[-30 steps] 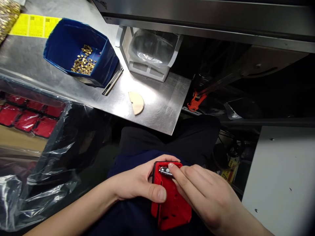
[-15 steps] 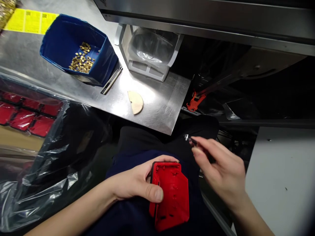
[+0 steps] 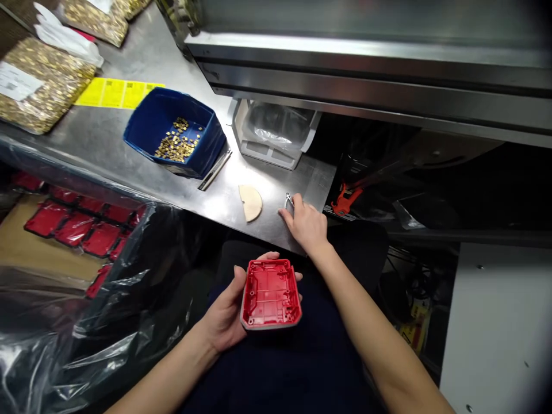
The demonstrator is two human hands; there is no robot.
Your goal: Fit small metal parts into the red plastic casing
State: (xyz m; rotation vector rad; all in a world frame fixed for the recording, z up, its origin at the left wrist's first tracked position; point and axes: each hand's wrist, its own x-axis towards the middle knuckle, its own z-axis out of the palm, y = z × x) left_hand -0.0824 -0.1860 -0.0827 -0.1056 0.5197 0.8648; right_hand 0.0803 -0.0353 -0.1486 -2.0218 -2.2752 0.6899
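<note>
A: What does the left hand (image 3: 228,316) have?

B: The shell (image 3: 271,293), on the person's side of the counter (image 3: 313,172). The hand is half closed, cradling it: thumb along the left wall, fingertips showing past the far and right edges. The hollow faces up, ribs (image 3: 267,290) in view.

A: Is that a good hold?

B: I'd judge so. Gripping the outer walls from beneath spares the ribs, and a level palm should stop it sliding.

A: And the right hand (image 3: 308,225)?

B: It's at the counter's corner, closed in a pinch, with the tool (image 3: 288,199) between thumb and forefinger. Whether the tool touches the counter, I can't tell.

A: Any advice there?

B: A light pinch ought to do. If it's being put down, it's best laid well in from the edge, clear of the half-disc (image 3: 252,203) near its left.

A: Now the containers?

B: Far left, a bag (image 3: 54,75) packed with gold-coloured bits. Then the lined box (image 3: 129,253), with red pieces (image 3: 101,238) in rows beside a brown sheet (image 3: 17,230). Next, the blue bin (image 3: 210,148), with loose bits (image 3: 176,145) scattered over its floor. Last, the grey bin (image 3: 271,154), holding crumpled clear plastic (image 3: 276,123); I can't make out anything inside that.
</note>
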